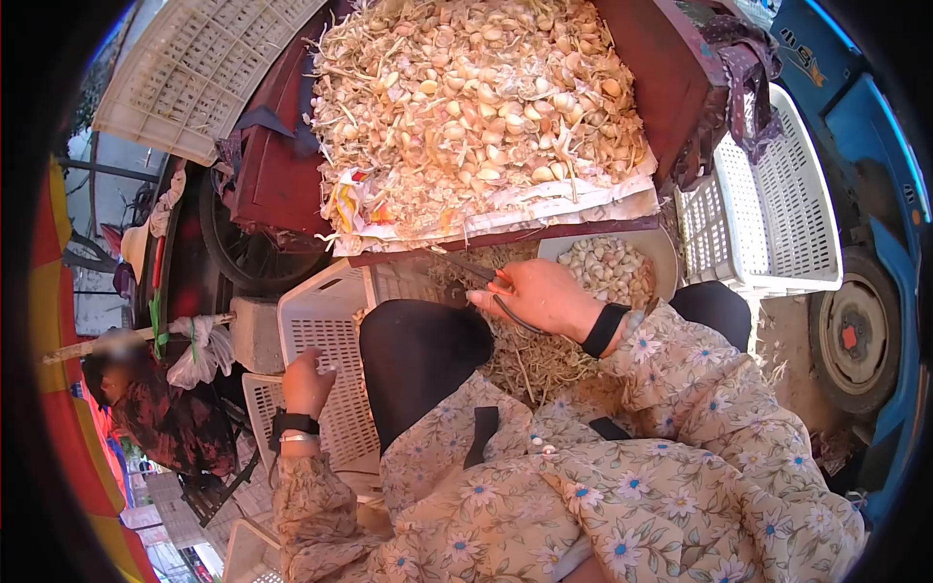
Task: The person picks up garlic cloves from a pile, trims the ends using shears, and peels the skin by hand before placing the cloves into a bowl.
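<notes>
**Head view: shears in the right hand, over the lap**

We see the right hand (539,296) closed around dark shears (483,276), just beside a bowl (669,251) of garlic cloves. The left hand (306,381) rests on a white crate (326,335), fingers curled; we cannot tell whether it grips. Beyond lies the garlic heap (476,97). White lettering on the blue vehicle (860,126) is too small to read.

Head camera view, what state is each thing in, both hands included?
Right hand: closed around the scissors.
Scissors: held, tips pointing toward the garlic pile.
Left hand: fingers curled, resting on the crate; grip unclear.
Crate: white, under the left hand.
Bowl: full of garlic cloves.
Garlic pile: heaped on the cart.
</notes>
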Available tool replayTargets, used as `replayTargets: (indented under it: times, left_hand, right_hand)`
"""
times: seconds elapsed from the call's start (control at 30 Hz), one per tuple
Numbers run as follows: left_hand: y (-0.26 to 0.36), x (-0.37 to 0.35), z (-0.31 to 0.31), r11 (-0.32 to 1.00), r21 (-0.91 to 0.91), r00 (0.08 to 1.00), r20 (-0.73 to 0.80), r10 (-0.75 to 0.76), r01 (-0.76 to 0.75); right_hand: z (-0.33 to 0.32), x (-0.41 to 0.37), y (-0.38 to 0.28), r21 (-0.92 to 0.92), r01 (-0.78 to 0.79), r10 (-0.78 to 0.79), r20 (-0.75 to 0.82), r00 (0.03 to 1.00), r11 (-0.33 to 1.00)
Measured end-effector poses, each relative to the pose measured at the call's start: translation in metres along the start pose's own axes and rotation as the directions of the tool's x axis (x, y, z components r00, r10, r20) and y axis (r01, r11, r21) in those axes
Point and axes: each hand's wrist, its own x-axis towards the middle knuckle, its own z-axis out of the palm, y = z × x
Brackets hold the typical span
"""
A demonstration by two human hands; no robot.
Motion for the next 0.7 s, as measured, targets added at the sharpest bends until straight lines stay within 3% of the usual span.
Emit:
replayTargets:
  times: [0.07,0.13,0.17,0.2,0.27,0.33,0.4,0.47,0.6,0.7]
  left_hand:
    - [-0.013,0.016,0.008,0.980,0.162,0.975,-0.169,0.146,-0.118]
    - [0.028,0.053,-0.005,0.951,-0.284,0.978,-0.199,0.066,-0.122]
    - [0.059,0.071,-0.014,0.871,-0.432,0.957,-0.259,0.128,-0.234]
    - [0.094,0.090,-0.023,0.755,-0.560,0.928,-0.329,0.175,-0.341]
    - [0.159,0.127,-0.034,0.615,-0.713,0.941,-0.288,0.180,-0.336]
    - [0.202,0.166,-0.033,0.659,-0.522,0.834,-0.430,0.346,-0.542]
    - [0.237,0.188,-0.033,0.648,-0.565,0.858,-0.387,0.339,-0.511]
    - [0.254,0.193,-0.034,0.701,-0.451,0.820,-0.444,0.360,-0.552]
    - [0.244,0.183,-0.040,0.743,-0.288,0.773,-0.439,0.458,-0.604]
    - [0.212,0.179,-0.021,0.721,-0.409,0.819,-0.406,0.406,-0.560]
  right_hand:
    - [-0.002,0.000,-0.002,0.048,-0.009,0.008,0.017,1.000,0.999]
    - [-0.003,0.001,-0.002,0.092,0.005,-0.002,-0.038,0.999,0.996]
    - [-0.002,0.003,-0.001,0.113,0.011,-0.004,-0.058,0.998,0.993]
    - [-0.002,0.005,0.001,0.133,0.019,-0.009,-0.077,0.997,0.991]
    - [-0.005,0.010,0.002,0.170,0.013,0.003,-0.096,0.995,0.985]
    - [-0.008,0.013,0.004,0.238,0.001,0.026,-0.112,0.993,0.971]
    - [-0.016,0.012,0.002,0.315,-0.044,0.070,-0.071,0.995,0.948]
    - [-0.019,0.012,0.003,0.346,-0.058,0.084,-0.060,0.995,0.936]
    - [-0.011,0.016,0.011,0.301,0.002,0.037,-0.123,0.992,0.954]
    - [-0.006,0.016,0.011,0.296,0.031,0.013,-0.145,0.989,0.955]
